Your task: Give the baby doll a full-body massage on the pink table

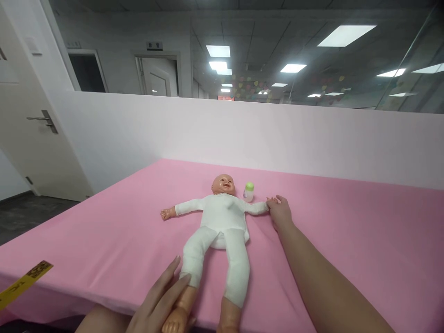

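A baby doll with a bare head and a white cloth body lies on its back on a pink-covered table, arms spread and feet toward me. My right hand is closed around the doll's hand on the right side, at the end of its outstretched arm. Along the doll's lower leg on the left rests my left hand, its fingers stretched out and touching the leg near the ankle; part of this hand is hidden by the doll's foot. A small bottle with a green cap stands beside the doll's head, close to its arm.
The pink cover spreads over the table, whose near edge runs along the bottom. A yellow strip with a printed code shows at the lower left. Behind the table rises a white low wall with glass above. A door stands at left.
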The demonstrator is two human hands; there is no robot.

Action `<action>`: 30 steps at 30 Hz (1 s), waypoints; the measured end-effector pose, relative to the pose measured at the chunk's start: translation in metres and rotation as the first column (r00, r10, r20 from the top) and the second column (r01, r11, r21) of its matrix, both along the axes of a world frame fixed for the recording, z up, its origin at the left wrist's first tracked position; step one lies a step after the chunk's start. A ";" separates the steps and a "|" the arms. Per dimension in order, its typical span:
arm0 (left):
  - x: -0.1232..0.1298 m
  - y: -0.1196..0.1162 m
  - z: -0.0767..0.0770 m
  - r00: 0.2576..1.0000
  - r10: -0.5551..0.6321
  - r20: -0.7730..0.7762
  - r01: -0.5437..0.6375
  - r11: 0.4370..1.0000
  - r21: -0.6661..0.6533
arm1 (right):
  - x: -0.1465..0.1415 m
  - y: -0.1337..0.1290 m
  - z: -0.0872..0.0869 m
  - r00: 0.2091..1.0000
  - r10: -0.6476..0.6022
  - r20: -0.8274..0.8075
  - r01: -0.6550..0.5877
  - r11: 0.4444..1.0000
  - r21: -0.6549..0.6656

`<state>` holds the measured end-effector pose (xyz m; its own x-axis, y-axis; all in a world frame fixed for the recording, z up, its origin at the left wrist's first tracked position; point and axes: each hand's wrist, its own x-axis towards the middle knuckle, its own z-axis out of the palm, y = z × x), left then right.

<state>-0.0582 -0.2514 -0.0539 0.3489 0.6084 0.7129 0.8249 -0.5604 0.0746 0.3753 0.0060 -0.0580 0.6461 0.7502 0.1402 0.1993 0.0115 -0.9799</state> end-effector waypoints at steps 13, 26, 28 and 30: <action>-0.016 -0.006 -0.012 0.968 0.002 -0.252 0.024 0.995 0.100 | -0.012 -0.028 0.028 0.968 0.008 0.251 0.030 0.989 -0.148; -0.038 0.143 0.060 0.957 0.288 -0.045 -0.279 0.858 -0.431 | -0.122 -0.198 0.089 0.583 0.442 0.681 -0.642 0.765 0.054; -0.036 0.184 0.071 0.937 0.321 -0.136 -0.341 0.768 -0.543 | -0.129 -0.234 0.077 0.487 0.388 0.782 -0.677 0.734 0.058; -0.036 0.218 0.080 0.914 0.349 -0.205 -0.394 0.646 -0.654 | -0.132 -0.260 0.054 0.439 0.340 0.832 -0.687 0.723 0.067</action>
